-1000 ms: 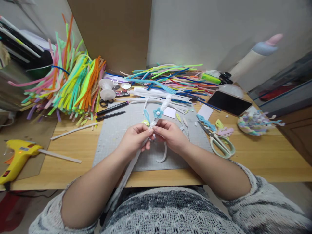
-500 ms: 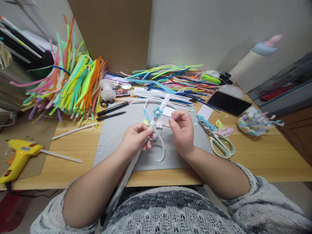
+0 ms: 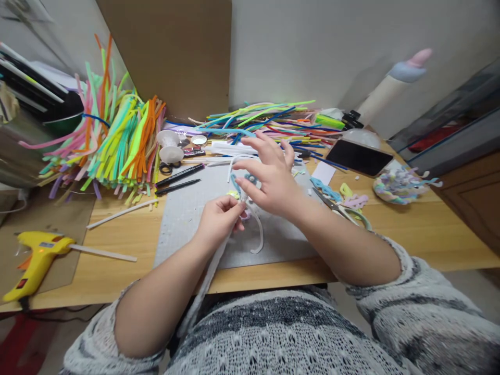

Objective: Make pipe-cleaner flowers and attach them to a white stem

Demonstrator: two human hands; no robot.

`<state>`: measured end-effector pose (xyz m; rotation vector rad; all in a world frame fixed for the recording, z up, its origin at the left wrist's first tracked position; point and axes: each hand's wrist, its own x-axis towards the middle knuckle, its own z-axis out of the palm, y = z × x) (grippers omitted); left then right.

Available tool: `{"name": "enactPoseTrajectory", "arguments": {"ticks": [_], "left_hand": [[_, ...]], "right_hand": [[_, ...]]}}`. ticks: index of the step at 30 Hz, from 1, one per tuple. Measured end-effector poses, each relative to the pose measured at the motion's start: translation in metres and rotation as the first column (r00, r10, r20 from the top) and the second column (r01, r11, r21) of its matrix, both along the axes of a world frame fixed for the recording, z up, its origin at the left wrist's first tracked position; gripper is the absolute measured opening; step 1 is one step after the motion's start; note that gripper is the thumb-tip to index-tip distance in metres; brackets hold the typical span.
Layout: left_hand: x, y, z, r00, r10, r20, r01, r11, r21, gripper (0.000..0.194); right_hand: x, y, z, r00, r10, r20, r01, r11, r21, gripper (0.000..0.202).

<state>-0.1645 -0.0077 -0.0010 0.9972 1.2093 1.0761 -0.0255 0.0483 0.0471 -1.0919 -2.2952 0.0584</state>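
Observation:
My left hand pinches the lower end of a white stem wrapped in fuzzy wire, above the grey cutting mat. A blue flower on that stem is mostly hidden behind my right hand. The right hand is open, its fingers spread over the flower and pointing left. One white fuzzy strand curves down to the right of my left fingers. Another long white strand hangs from the left hand past the table edge. Small yellow and purple pieces show near the left fingertips.
Bundled coloured pipe cleaners stand at the left, with more lying at the back. A yellow glue gun lies front left, beside black pens further in. Scissors, a phone and a pastel woven piece lie right.
My right hand has moved left over the blue flower and its closed fingers have spread. The left hand keeps its pinch. The whole view has shifted slightly.

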Motion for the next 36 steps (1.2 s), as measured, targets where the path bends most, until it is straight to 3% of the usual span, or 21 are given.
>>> {"name": "enactPoseTrajectory", "arguments": {"ticks": [2, 5, 8, 12, 20, 27, 33, 36], "left_hand": [[0.0, 0.0, -0.003, 1.0, -0.011, -0.005, 0.011, 1.0, 0.003, 0.028], [-0.001, 0.0, -0.005, 1.0, -0.025, -0.009, 0.025, 1.0, 0.013, 0.029], [-0.001, 0.001, -0.007, 0.999, -0.034, -0.017, 0.034, 0.999, 0.011, 0.028], [0.0, 0.002, -0.01, 0.998, -0.032, -0.057, 0.031, 0.999, -0.01, 0.027], [-0.001, 0.0, -0.013, 0.974, -0.045, -0.222, 0.051, 0.998, 0.021, 0.024], [-0.001, 0.0, -0.012, 0.963, -0.049, -0.264, 0.052, 0.999, 0.006, 0.023], [-0.001, -0.001, -0.012, 0.959, -0.05, -0.278, 0.051, 0.999, -0.004, 0.024], [-0.001, -0.001, -0.012, 0.971, -0.036, -0.238, 0.038, 0.999, 0.003, 0.025]], "right_hand": [[-0.004, 0.013, 0.015, 0.993, 0.056, 0.099, -0.041, 0.988, -0.147, 0.018], [-0.008, 0.033, 0.031, 0.951, 0.209, 0.227, -0.11, 0.917, -0.384, 0.016], [-0.009, 0.045, 0.039, 0.895, 0.366, 0.253, -0.206, 0.845, -0.494, 0.013], [-0.009, 0.049, 0.041, 0.884, 0.399, 0.244, -0.229, 0.825, -0.516, 0.013], [-0.009, 0.045, 0.038, 0.932, 0.308, 0.19, -0.179, 0.849, -0.497, 0.011], [-0.003, 0.047, 0.038, 0.966, 0.243, 0.084, -0.173, 0.857, -0.485, 0.01], [0.017, 0.049, 0.053, 0.976, 0.164, -0.145, -0.211, 0.877, -0.431, 0.009], [0.04, 0.04, 0.064, 0.935, 0.13, -0.331, -0.265, 0.875, -0.404, 0.011]]}}
